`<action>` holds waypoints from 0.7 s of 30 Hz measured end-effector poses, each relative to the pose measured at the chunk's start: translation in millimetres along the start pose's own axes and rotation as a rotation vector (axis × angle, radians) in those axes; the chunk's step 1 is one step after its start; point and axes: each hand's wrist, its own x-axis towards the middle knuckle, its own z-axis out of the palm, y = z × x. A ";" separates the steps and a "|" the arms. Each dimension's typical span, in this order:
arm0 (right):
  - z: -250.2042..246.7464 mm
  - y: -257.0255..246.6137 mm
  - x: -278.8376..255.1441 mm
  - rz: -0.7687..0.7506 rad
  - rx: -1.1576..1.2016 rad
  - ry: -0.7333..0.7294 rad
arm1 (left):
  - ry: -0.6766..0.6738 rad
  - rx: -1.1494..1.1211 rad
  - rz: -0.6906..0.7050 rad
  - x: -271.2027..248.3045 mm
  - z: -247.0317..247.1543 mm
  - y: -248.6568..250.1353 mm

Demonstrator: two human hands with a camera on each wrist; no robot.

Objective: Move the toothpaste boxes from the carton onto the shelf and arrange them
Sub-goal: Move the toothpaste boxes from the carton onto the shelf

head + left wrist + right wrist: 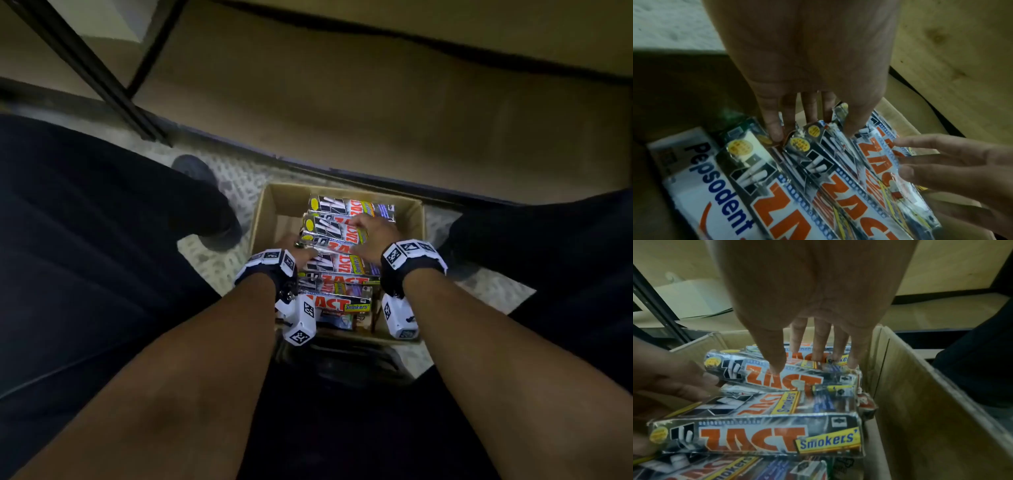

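An open brown carton [270, 205] stands on the floor between my legs, filled with several silver and orange Zact toothpaste boxes [342, 236] lying crosswise. A white Pepsodent box [701, 186] lies beside them. My left hand [301, 255] reaches down at the left ends of the stacked boxes, and its straight fingers [774, 133] touch those ends. My right hand [371, 233] lies spread over an upper Zact box [781, 379], thumb [777, 366] on its top face and the other fingers at its far edge. Neither hand has lifted a box.
A beige shelf board [376, 102] with a dark front edge runs just beyond the carton. A black upright post [96, 68] stands at the left. My dark trouser legs flank the carton, with one shoe [205, 205] on the speckled floor. The carton's right wall [920, 402] rises close to my right hand.
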 end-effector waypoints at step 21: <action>-13.7 19.4 -16.7 0.118 0.365 0.317 | 0.203 -0.169 0.020 -8.2 15.3 8.7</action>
